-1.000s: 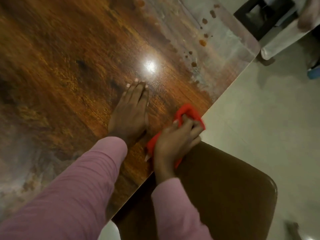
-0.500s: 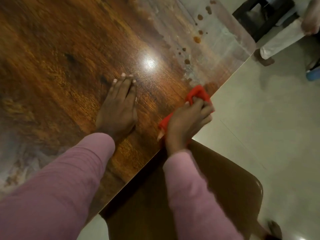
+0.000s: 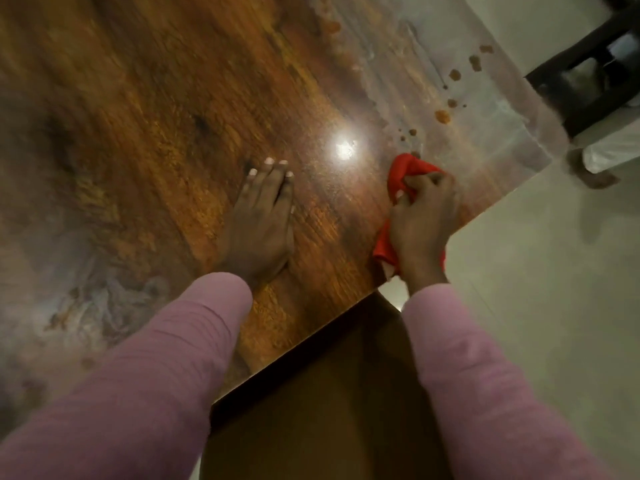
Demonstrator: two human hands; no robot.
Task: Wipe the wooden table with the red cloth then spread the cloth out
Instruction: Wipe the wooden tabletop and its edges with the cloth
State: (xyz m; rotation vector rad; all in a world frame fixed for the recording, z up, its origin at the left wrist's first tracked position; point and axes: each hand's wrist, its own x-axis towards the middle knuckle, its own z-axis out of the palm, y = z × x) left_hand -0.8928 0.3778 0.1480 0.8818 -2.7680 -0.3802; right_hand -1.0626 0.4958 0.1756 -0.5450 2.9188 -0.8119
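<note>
The right hand (image 3: 424, 216), gripping the bunched red cloth (image 3: 405, 174), has advanced toward the brown spots (image 3: 442, 116) along the table (image 3: 173, 116) edge. Left hand (image 3: 261, 220) lies flat, fingers straight. Wiping underway; next, sweep the spots.

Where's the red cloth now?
Head view, right side: the red cloth sits bunched in the right hand on the wooden table beside its edge, short of the brown spots.

**Pale floor, brown chair**

A pale, smooth floor (image 3: 536, 289) is seen from 2 to 5 o'clock. A brown chair (image 3: 329, 393) is set at 6 o'clock. At 2 o'clock a dark frame (image 3: 585, 112) is seen, with a bare foot (image 3: 592, 174) and a white garment (image 3: 609, 154) just beside it.
</note>
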